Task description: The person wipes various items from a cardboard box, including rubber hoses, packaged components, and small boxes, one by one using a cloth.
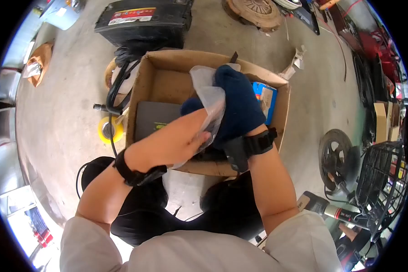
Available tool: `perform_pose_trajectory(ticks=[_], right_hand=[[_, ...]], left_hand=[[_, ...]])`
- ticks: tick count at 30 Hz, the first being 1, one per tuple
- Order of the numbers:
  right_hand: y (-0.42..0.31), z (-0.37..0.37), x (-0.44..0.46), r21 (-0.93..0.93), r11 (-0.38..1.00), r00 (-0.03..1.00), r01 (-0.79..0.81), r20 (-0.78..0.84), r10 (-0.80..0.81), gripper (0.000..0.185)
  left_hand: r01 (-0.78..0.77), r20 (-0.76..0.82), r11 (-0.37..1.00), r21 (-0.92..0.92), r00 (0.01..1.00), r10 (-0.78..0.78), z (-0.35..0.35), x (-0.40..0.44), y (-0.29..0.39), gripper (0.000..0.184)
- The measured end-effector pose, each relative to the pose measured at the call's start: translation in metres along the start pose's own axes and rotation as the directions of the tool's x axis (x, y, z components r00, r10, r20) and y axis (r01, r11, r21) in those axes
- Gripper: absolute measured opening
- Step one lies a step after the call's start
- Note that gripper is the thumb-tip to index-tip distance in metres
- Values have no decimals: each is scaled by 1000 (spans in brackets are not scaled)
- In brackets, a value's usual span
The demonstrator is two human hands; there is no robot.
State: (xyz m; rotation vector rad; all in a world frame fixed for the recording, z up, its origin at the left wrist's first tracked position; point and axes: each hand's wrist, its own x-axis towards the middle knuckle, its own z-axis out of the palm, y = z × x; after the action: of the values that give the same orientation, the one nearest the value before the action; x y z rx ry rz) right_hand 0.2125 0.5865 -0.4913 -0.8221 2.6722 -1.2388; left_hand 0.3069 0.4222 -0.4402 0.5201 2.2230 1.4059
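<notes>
Over concrete floor (68, 118) and cardboard box (282, 115), gripping clear plastic (211, 97) with left hand (183, 144); cannot tell right hand's (257, 130) grip under navy cloth (236, 99); best eased gently.

From my end of the feed, I am seeing a black case (143, 25) with a red and white label sitting at the upper left of the frame, and a blue bucket (61, 16) standing in the corner beyond it. A brown paper bag (40, 68) is lying below the bucket. At left of centre, black cables (113, 97) are trailing down near a roll of yellow tape (118, 131). A rusty round disc (254, 13) is resting at the top, right of centre. Toward the lower right, I am viewing a wheel (333, 158) leaning near a black wire basket (378, 174).
</notes>
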Motion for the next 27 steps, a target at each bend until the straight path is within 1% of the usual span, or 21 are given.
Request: perform_pose_trajectory(ticks=[1,3,4,6,7,8,9,10,13,14,15,16,18,19,20,21,22,23,24,25,27], right_hand=[[0,2,-4,62,998,1000,17,-16,-16,23],[-7,6,1,-175,980,993,97,-50,-107,28],[-9,8,2,-294,948,987,124,-65,-149,32],[-16,8,2,-523,839,971,153,-80,-226,39],[-22,9,-1,-710,677,968,196,30,-249,37],[-30,9,-3,-843,473,953,256,139,-269,35],[-41,2,-6,-426,877,974,223,62,-217,37],[-51,-6,-9,140,983,992,121,28,-126,40],[-12,40,-16,364,931,955,35,-288,76,33],[-11,30,-16,175,978,967,117,-244,-72,31],[-14,18,-13,92,983,979,160,-143,-146,31],[-17,6,-10,19,975,975,219,-40,-218,31],[-25,-12,1,88,971,947,222,216,-236,33],[-17,-9,4,451,893,968,-5,227,-109,34],[-10,-3,8,732,643,958,-224,287,6,35],[-7,3,3,593,788,976,-167,211,49,36],[-5,8,-1,408,903,987,-138,132,91,36],[-11,11,-3,209,968,990,-141,53,133,37],[-18,10,-5,-217,972,992,-95,62,111,39],[-26,9,-7,-603,797,992,-28,80,95,42],[-37,16,-13,-369,924,991,-101,44,126,45]], left_hand=[[-8,-46,997,-73,999,4,-6,0,-4,67],[-39,-134,976,-212,991,11,-19,0,-11,67],[-47,-239,943,-328,970,-35,-18,1,-27,73],[-131,-354,943,-306,935,15,-22,5,-22,77],[-171,-409,940,-294,912,38,-23,6,-21,79],[-188,-324,943,-276,941,93,-21,8,-29,90],[-189,-294,949,-254,949,110,-15,7,-24,90],[-188,-261,954,-233,957,125,-5,7,-14,90],[-123,-45,954,-273,992,115,-2,0,-9,89],[-82,17,952,-296,996,91,-9,-4,1,89],[-39,78,948,-317,995,67,-13,-7,5,88],[-92,100,959,-268,987,122,-14,-7,5,87],[-198,157,966,-167,962,225,-18,-8,5,85],[-223,123,949,-221,959,255,-22,-9,3,84],[-250,86,928,-275,955,283,-25,-10,0,83],[-277,48,904,-326,950,309,-27,-12,-4,82],[-233,-76,885,-404,972,221,-28,-13,-10,83],[-247,-205,908,-337,961,186,-31,-12,-10,83],[-251,-332,930,-270,931,155,-34,-10,-10,83],[-244,-454,948,-204,881,129,-36,-8,-9,84],[-222,-519,951,-215,851,82,-34,-6,-12,84]])
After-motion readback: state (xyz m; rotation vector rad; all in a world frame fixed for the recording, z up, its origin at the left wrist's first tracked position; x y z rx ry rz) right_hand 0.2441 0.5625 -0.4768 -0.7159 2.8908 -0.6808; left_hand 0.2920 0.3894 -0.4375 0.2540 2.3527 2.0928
